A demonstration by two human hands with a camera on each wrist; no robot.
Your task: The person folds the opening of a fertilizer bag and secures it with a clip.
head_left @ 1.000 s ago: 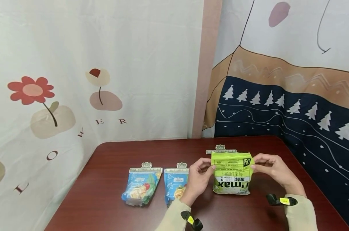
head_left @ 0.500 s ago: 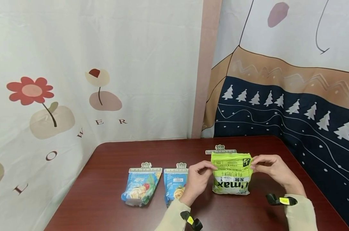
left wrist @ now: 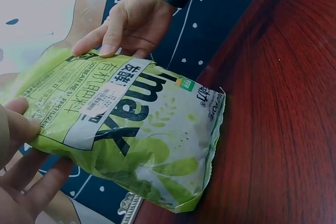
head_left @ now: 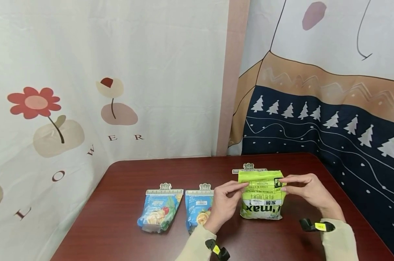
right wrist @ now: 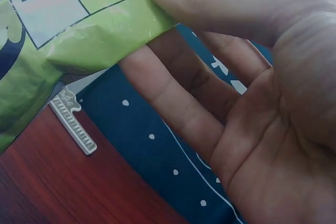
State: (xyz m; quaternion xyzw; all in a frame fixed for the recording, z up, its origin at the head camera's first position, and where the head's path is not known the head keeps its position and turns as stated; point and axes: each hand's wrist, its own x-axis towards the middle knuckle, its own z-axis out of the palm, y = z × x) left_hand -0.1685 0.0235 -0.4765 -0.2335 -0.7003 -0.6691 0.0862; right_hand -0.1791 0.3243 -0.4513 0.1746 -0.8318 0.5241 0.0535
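Note:
A lime-green fertilizer bag, its printing upside down in the head view, is held upright between both hands at the table's right side. My left hand grips its upper left edge, with the index finger lying over the front. On the upper right edge, my right hand pinches the bag between thumb and fingers. The right wrist view shows that thumb on the bag's face and other fingers behind it. Close behind the bag lies a bag clip with a crown-shaped handle, partly hidden.
Two blue food pouches, one on the left and one in the middle, lie with similar clips across their tops. The left forearm partly covers the middle pouch. A dark red table meets printed curtains at its back and right.
The fingers of both hands have shifted inward over the front of the bag near its top. The bag's top edge tilts slightly differently. Pouches and clips stay where they were.

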